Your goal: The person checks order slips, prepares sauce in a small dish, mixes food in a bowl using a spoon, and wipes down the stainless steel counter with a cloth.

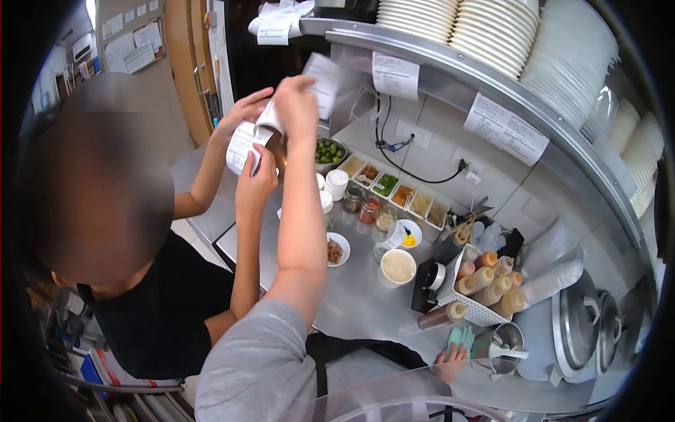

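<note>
My left hand (297,105) is raised at the end of my outstretched arm, fingers closed on a printed order slip (323,83) that is smeared by motion. Close beside it, a co-worker's two hands hold another printed slip (245,149) that curls at its top. Low on the right, my right hand (453,364) rests on the steel counter with its fingers against a crumpled green cloth (460,340). A metal pot (508,339) with a white-handled utensil stands just right of that hand.
A co-worker in black (155,316) stands close on my left. On the counter (351,299) are a white tub (398,268), a bowl of brown pieces (338,250), condiment trays (387,184) and a basket of squeeze bottles (485,281). Overhead runs a shelf (450,56) with hanging slips.
</note>
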Demonstrator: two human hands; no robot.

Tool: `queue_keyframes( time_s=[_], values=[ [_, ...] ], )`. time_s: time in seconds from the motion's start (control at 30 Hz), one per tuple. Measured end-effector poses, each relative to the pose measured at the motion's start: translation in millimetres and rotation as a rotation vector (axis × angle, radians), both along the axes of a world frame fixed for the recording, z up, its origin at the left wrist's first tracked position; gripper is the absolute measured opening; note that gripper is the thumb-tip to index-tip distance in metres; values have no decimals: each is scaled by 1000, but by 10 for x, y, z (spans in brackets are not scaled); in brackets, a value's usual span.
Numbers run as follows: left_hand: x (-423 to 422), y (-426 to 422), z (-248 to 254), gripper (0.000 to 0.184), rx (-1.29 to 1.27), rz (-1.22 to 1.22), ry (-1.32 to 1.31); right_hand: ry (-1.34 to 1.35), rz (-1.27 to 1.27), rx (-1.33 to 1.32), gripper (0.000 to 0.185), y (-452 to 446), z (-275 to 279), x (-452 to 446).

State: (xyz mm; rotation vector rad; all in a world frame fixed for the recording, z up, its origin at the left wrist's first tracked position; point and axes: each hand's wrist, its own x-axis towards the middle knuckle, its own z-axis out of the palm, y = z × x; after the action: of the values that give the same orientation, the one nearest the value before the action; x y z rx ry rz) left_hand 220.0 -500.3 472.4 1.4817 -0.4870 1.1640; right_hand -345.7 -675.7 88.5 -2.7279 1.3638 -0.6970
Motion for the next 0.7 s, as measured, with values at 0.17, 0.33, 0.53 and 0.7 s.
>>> queue_keyframes(
  time_s=[0.17, 0.33, 0.53, 0.7],
  values=[
    [-70, 418, 1081, 22, -306, 272, -393, -12, -14, -13, 38, -38, -113, -27],
    [921, 473, 2342, 22, 37, 91, -101, -14, -2, 45, 38, 7, 47, 3],
    [2259, 250, 2812, 34, 269, -228, 184, -2, -106, 36, 37, 51, 69, 59],
    [2589, 176, 2933, 16, 378, -272, 475, -10, -74, 87, 37, 67, 221, 100]
  ],
)
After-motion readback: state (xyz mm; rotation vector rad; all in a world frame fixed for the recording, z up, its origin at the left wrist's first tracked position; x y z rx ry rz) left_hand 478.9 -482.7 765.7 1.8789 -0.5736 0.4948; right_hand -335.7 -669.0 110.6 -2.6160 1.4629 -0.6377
